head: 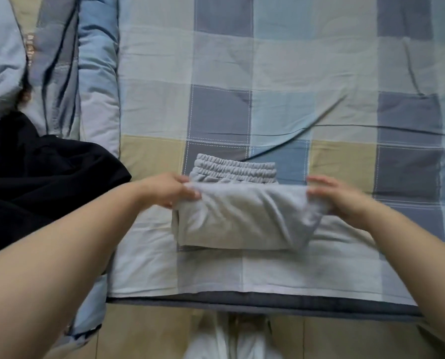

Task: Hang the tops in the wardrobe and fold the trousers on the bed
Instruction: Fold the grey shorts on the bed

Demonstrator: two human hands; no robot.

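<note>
Black garment (34,182) left of trousers (242,218)

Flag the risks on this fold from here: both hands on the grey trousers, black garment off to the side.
1. The left hand and right hand pinch only the corners of the lifted fold of the grey trousers; the middle sags, so it may land creased or uneven.
2. The elastic waistband still pokes out beyond the fold; the bundle could end up lopsided.
3. The black garment lies close on the left and could get snagged.
</note>
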